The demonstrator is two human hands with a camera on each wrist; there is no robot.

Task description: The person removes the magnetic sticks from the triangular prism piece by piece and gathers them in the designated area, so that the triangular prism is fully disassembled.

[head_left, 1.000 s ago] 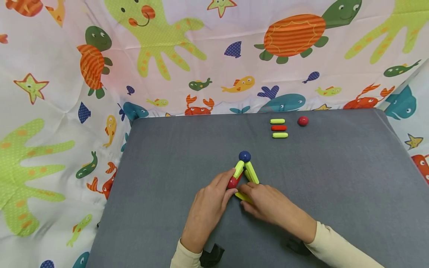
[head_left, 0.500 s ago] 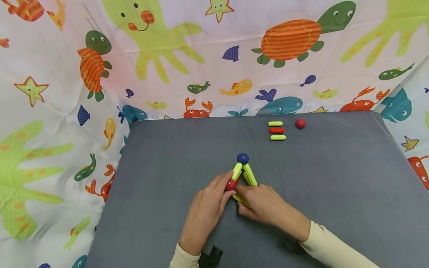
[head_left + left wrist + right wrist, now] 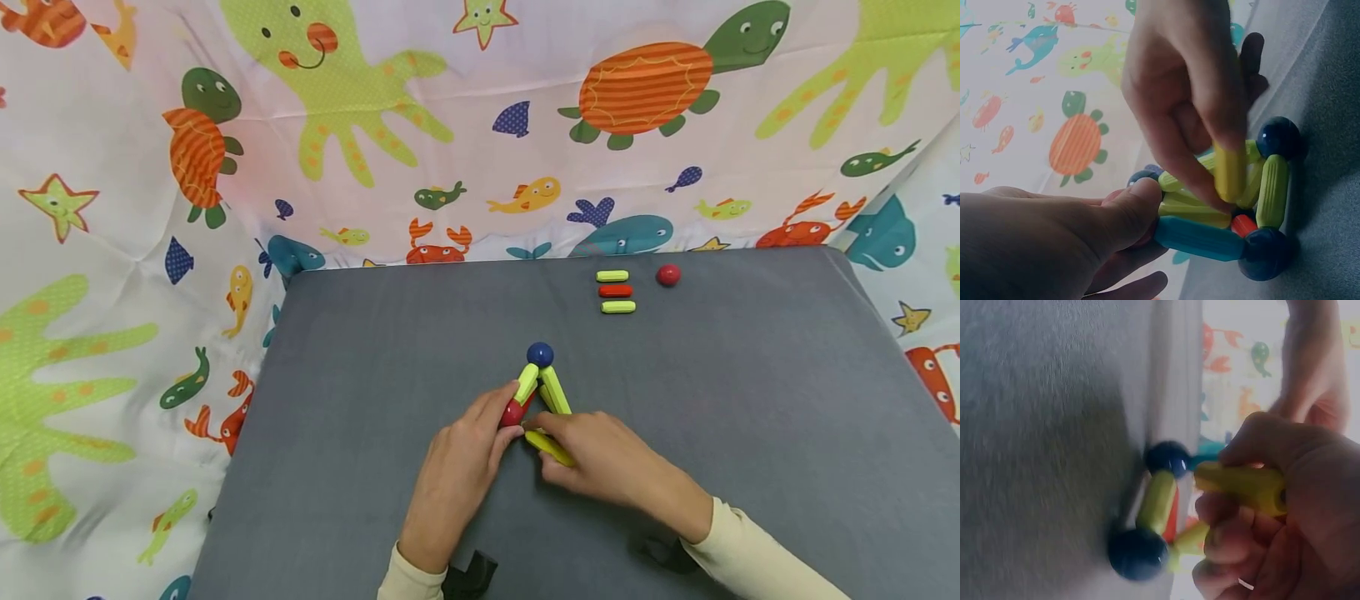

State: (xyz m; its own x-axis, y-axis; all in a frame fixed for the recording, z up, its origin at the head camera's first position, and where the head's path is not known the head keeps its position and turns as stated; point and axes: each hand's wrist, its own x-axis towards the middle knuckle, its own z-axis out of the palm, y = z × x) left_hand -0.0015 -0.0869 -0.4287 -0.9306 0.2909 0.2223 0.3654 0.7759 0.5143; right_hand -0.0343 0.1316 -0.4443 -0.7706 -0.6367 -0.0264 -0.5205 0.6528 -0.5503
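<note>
Between the hands stands a frame of magnetic rods and balls: a blue ball (image 3: 540, 354) at its far corner, lime rods (image 3: 556, 392), and a red ball (image 3: 513, 413) at its near left. My left hand (image 3: 455, 471) holds the frame at the red ball with thumb and fingers. In the left wrist view a teal rod (image 3: 1200, 238) runs from that grip to a dark blue ball (image 3: 1266, 253). My right hand (image 3: 611, 462) pinches a loose yellow rod (image 3: 550, 447); one end points towards the frame. The right wrist view shows this yellow rod (image 3: 1241, 485) between thumb and fingers.
Farther back on the grey table (image 3: 375, 333) lie a lime rod (image 3: 612, 276), a red rod (image 3: 615, 291) and another lime rod (image 3: 618, 307) in a stack of rows. A red ball (image 3: 668, 275) sits right of them. A printed sea-animal cloth (image 3: 480, 150) hangs behind.
The right hand has shifted slightly right, and more of the yellow rod shows, clear of the left thumb. The left hand keeps its hold; the head view has shifted a little.
</note>
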